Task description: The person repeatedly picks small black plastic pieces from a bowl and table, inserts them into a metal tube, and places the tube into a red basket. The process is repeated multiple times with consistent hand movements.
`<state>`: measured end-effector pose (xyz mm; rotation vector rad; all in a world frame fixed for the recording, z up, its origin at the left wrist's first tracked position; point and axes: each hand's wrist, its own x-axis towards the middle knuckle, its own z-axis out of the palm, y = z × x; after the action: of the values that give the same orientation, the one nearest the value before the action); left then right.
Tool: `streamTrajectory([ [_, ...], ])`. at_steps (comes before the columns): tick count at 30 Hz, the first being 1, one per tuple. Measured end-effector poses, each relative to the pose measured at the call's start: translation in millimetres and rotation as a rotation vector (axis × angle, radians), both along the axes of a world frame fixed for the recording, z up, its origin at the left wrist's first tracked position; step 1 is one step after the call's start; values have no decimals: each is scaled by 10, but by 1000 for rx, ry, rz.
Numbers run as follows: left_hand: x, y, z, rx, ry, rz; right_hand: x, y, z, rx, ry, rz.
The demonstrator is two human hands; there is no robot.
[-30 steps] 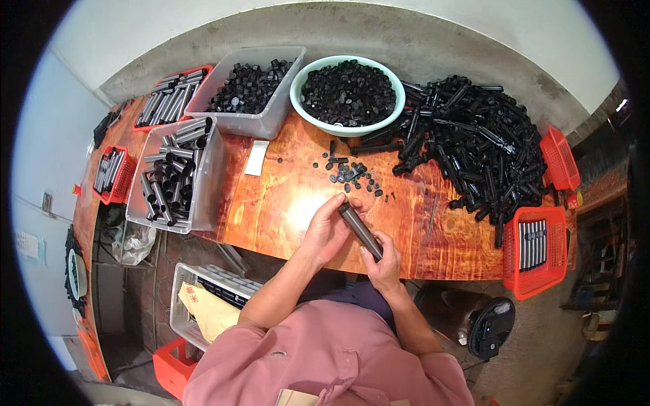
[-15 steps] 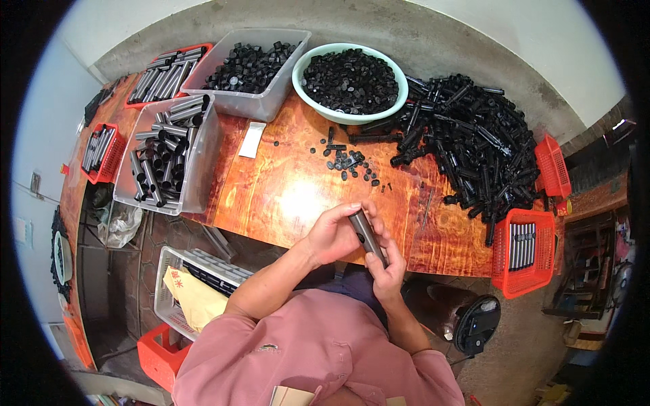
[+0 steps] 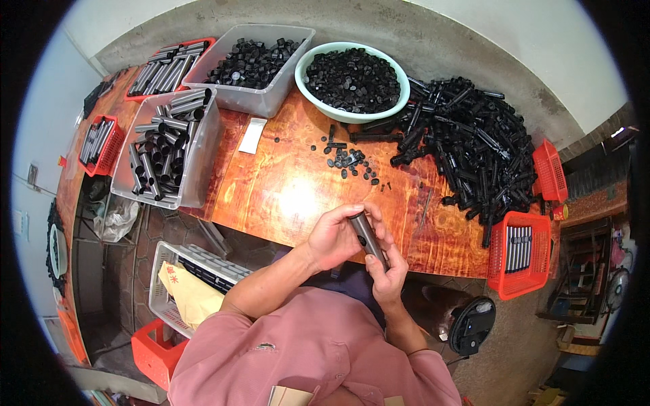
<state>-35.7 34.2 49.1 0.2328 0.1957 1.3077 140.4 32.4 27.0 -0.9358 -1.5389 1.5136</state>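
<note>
A dark grey metal tube (image 3: 367, 237) with a small dark opening in its side is held tilted over the table's front edge. My left hand (image 3: 333, 235) closes on its upper end, the fingers at the black tip. Around the lower part wraps my right hand (image 3: 388, 272), its thumb lying along the tube. Beyond my hands, loose small black caps (image 3: 349, 160) are scattered on the wooden table (image 3: 271, 196).
A pale green basin (image 3: 306, 91) of black caps stands at the back. To its right is a heap of black tubular parts (image 3: 474, 142). Clear bins (image 3: 196, 183) with tubes and caps are at left. A red basket (image 3: 497, 271) of tubes sits at right.
Both hands keep hold of the tube in nearly the same position. The view has shifted slightly.
</note>
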Motion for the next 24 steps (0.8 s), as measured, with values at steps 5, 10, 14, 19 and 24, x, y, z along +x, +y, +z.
streamTrajectory([
  [5,23,9,-26,-10,52,-8,64,27,-82,-206,173,45],
  [10,85,-68,255,-46,244,11,-25,137,-325,-295,504,145],
  [14,115,-184,400,-5,198,36,11,207,-515,-236,652,279],
  [19,125,-216,229,158,510,157,1,220,-576,-165,623,234],
  [24,92,-235,247,127,525,181,27,218,-565,-245,660,331],
])
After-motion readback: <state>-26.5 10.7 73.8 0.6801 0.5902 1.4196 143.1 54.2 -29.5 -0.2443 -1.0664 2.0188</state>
